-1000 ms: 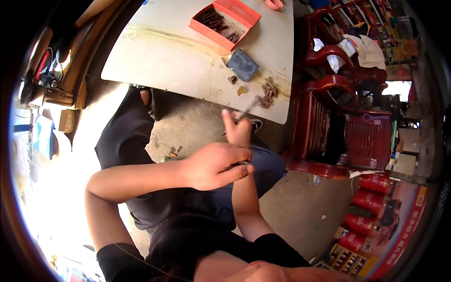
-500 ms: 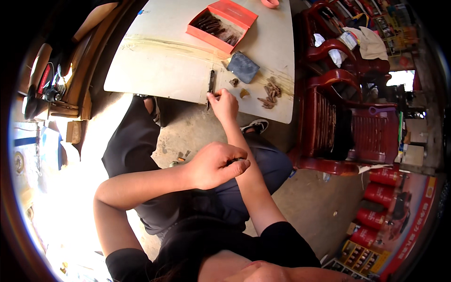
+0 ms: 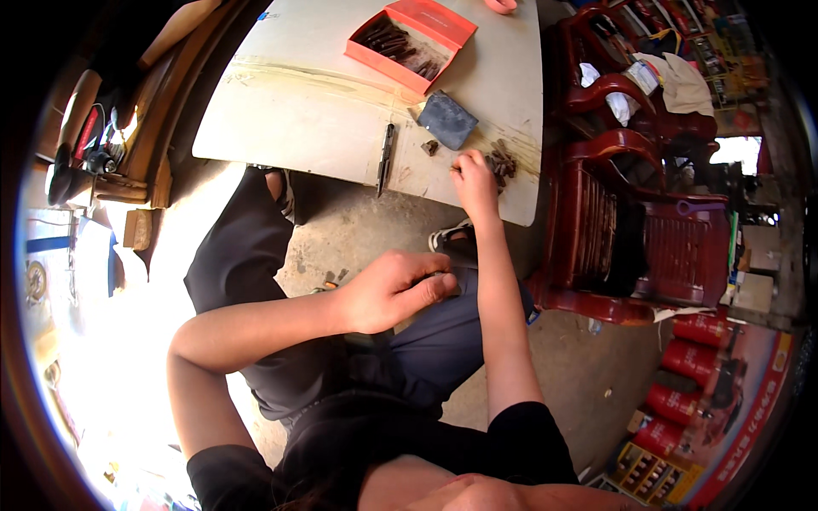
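Observation:
My left hand (image 3: 396, 289) is curled closed over my lap, gripping something mostly hidden. My right hand (image 3: 475, 179) has its fingers pinched at the table's (image 3: 298, 119) near right part; what they hold is too small or hidden to name. Just right of it lies a pile of small brown pieces (image 3: 503, 163). A dark grey block (image 3: 449, 119) and a small brown lump (image 3: 430, 147) sit above it. A slim dark tool (image 3: 386, 157) lies at the near edge, left of that hand. An open coral box (image 3: 375, 56) of dark sticks is farther back.
Red wooden chairs (image 3: 669, 255) with cloths stand along the right. Red cylinders (image 3: 692, 358) are low at right. A wooden piece of furniture (image 3: 162, 145) is at left, with another person's arm (image 3: 179, 30) above it. A pink bowl (image 3: 500, 5) sits at the table's back.
My right hand set the slim dark tool on the table's edge and moved right to the brown pieces. The small amber piece seen there earlier is now out of sight. My left hand stays closed.

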Demonstrator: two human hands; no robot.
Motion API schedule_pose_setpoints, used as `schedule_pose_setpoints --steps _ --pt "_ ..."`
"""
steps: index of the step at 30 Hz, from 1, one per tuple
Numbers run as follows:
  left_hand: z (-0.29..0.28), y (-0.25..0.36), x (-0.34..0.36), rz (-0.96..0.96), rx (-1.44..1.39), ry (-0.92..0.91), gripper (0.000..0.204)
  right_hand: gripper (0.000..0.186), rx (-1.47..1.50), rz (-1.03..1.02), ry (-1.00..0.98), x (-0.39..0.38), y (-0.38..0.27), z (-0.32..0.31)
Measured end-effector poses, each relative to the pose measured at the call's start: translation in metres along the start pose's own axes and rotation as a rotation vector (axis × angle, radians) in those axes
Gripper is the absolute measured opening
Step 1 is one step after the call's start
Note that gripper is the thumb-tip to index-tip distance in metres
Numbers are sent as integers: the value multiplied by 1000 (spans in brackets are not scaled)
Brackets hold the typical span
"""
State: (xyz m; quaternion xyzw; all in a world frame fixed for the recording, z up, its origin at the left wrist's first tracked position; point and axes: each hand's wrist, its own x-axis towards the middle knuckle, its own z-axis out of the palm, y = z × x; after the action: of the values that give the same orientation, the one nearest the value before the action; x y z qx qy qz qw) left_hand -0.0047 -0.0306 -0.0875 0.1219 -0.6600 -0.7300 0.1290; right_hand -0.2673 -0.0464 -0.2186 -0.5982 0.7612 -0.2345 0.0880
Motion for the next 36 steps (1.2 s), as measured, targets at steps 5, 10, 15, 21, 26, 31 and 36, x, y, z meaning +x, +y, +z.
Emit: schedule_pose_setpoints --steps 5,10,15,21,26,31,36 --pt "3 15 4 171 69 11 26 13 507 -140 240 -37 -41 -58" --pt "-3 23 1 235 161 -51 22 16 1267 -264 114 -83 -101 -109" --pt "3 15 6 301 197 -35 22 20 1398 -264 42 -108 -124 -120" --pt "1 14 5 301 251 -105 20 23 1343 -229 -14 -109 -125 -117" --pt "-1 17 3 297 256 -129 18 23 1368 -237 -19 -110 -125 -112" --pt "-1 12 0 305 211 -99 14 23 1338 -242 -10 -112 -128 -106" --pt "-5 21 -2 318 446 -52 15 25 1410 -129 8 -120 -135 -105"
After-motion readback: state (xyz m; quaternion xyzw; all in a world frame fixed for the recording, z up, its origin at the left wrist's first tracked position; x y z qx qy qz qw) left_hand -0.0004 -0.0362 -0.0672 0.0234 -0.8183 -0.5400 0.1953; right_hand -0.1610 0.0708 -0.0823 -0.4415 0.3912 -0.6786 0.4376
